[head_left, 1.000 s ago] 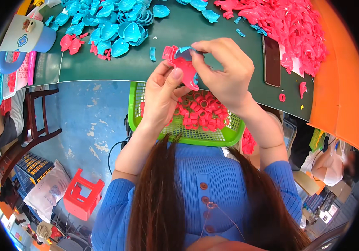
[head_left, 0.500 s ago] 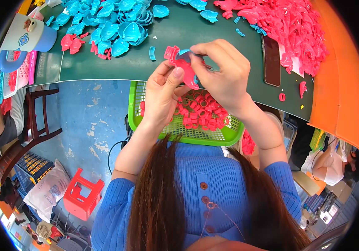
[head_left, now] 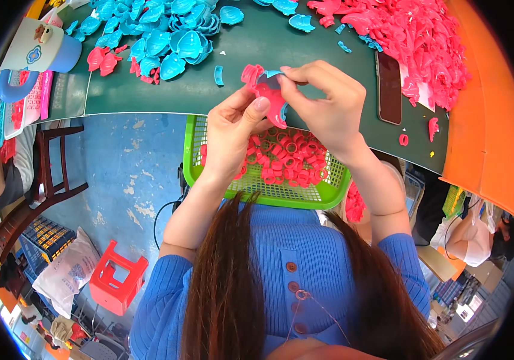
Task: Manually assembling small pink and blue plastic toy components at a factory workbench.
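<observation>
My left hand (head_left: pixel 230 129) grips a pink plastic part (head_left: pixel 273 103) between thumb and fingers, above the table's near edge. This part has a ring-like piece at its upper left, and blue edges show along its right side. My right hand (head_left: pixel 332 105) is closed in a pinch, thumb against forefinger, at the tip of a small blue plastic piece (head_left: pixel 272 73) at the part's upper end. How the blue piece joins the pink part cannot be made out. Below both hands, a green basket (head_left: pixel 263 198) holds many small pink rings (head_left: pixel 293 161).
On the green table (head_left: pixel 149 99) lie a heap of blue shell-shaped pieces (head_left: pixel 158 43), a large pink heap (head_left: pixel 407 45) and a phone (head_left: pixel 388 87). A cup (head_left: pixel 68 57) stands at the left edge. A red stool (head_left: pixel 116 279) and a wooden chair (head_left: pixel 47 180) are at left.
Both hands have shifted slightly, the right one a little to the right. The pink part has turned a bit in my left hand, and more of the gap beneath the blue piece shows.
</observation>
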### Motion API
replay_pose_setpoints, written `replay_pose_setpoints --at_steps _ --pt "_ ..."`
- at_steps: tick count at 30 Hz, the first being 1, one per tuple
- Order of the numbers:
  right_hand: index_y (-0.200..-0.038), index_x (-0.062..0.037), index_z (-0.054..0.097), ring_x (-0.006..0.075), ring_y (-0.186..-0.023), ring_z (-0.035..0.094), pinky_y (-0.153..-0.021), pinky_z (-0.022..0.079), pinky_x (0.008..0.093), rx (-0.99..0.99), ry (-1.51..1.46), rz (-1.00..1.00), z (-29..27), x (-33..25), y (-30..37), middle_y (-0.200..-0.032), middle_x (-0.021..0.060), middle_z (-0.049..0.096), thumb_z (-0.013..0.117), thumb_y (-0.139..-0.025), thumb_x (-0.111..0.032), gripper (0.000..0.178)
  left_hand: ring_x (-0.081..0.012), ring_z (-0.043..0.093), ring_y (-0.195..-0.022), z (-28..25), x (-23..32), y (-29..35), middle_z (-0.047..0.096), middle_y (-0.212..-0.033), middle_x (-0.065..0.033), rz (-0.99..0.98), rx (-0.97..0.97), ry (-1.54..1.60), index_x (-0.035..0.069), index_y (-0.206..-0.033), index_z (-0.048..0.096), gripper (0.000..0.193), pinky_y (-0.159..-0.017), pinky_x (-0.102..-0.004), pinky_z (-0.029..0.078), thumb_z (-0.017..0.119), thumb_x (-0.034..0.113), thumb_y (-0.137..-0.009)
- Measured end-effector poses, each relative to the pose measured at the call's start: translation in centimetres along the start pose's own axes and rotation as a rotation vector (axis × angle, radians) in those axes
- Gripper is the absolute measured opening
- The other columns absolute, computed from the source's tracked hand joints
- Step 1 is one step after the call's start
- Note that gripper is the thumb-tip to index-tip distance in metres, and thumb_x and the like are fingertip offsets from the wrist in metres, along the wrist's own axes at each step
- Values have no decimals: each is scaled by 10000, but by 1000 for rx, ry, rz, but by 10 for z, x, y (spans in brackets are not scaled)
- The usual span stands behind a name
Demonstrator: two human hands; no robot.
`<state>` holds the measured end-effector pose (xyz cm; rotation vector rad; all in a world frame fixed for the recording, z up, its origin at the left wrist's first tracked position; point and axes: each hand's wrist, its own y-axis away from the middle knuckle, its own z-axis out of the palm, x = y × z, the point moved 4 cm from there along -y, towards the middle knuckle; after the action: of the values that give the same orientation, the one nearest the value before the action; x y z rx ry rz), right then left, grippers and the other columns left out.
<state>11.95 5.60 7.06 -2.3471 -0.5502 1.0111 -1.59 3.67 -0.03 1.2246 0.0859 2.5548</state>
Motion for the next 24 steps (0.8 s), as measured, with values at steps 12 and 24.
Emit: replay_pose_setpoints --at_steps 12,24 --pt "-736 28 632 114 -589 604 -550 464 220 41 -39 178 -1 2 0 -655 71 617 692 -692 9 76 -212 469 -1169 5 -6 -2 387 -1347 -141 279 -153 -214 -36 -1383 250 821 -967 -335 419 705 -82 -701" --pt "-713 20 595 96 -583 571 -543 458 223 -151 -155 292 22 2 -13 -644 47 580 722 -726 -87 166 -209 505 -1149 -23 7 -8 432 -1334 -122 219 -64 81 21 -1357 347 530 -922 -371 474 551 200 -902"
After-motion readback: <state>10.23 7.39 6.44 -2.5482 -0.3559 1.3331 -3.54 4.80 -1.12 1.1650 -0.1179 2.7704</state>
